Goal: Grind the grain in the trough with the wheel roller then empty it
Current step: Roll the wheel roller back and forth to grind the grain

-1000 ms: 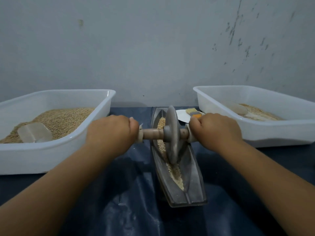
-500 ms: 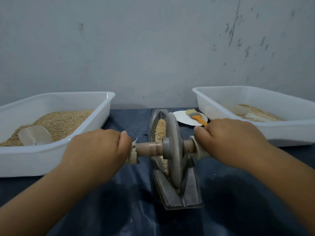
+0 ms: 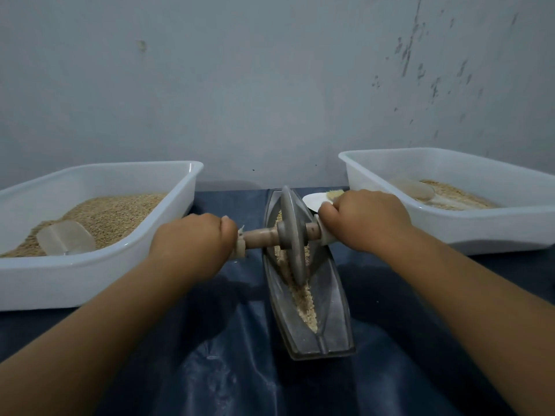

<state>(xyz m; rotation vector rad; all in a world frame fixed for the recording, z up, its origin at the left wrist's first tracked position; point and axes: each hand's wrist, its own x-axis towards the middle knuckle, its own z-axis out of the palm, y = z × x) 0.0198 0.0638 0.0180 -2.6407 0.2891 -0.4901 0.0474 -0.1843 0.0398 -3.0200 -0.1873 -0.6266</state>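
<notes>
Dark blue cloth [image 3: 228, 370] is covering the table under a grey wall | left hand [image 3: 192, 244] and right hand [image 3: 365, 219] are clenching the axle ends of the wheel roller [image 3: 292, 235] | wheel is rolling back toward the far end of the trough [image 3: 333, 298], exposing crushed grain [image 3: 304, 301] near | grinding is continuing; emptying not yet begun.

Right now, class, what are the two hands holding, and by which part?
Both hold the wheel roller by its wooden axle handles: the left hand grips the left end, the right hand the right end, with the disc between them in the trough.
</notes>
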